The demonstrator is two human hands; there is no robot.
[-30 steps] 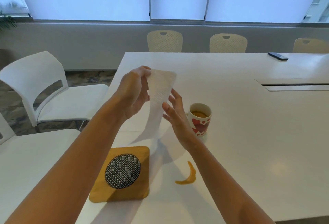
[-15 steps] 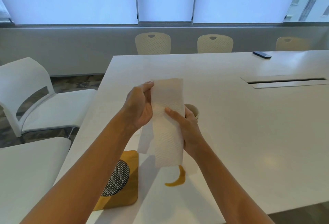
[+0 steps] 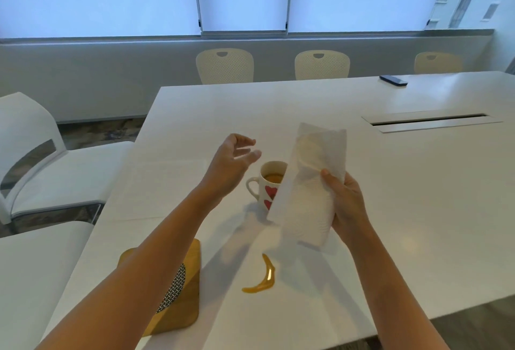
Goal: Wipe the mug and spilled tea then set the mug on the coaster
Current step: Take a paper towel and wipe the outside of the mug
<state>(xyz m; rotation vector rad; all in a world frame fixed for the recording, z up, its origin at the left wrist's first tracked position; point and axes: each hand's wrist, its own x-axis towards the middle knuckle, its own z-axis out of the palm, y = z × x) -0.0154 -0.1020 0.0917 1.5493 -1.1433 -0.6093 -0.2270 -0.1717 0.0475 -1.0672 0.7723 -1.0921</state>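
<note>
A white mug [image 3: 267,182] with red hearts and tea inside stands on the white table [image 3: 418,182], handle to the left. My right hand [image 3: 345,202] holds a folded white paper towel [image 3: 309,185] upright just right of the mug, hiding part of it. My left hand [image 3: 232,166] hovers open above and to the left of the mug, holding nothing. A curved streak of spilled tea [image 3: 263,277] lies on the table in front of the mug. The wooden coaster [image 3: 181,294] with a woven black-and-white centre lies near the front left edge, partly under my left forearm.
White chairs [image 3: 41,171] stand along the table's left side and cream chairs [image 3: 225,67] along the far side. A dark phone [image 3: 393,80] lies at the far right. A cable slot [image 3: 430,121] is set into the tabletop.
My left hand let go of the paper towel and moved left, fingers spread. My right hand now holds the folded towel alone, shifted right, and the mug has come into view.
</note>
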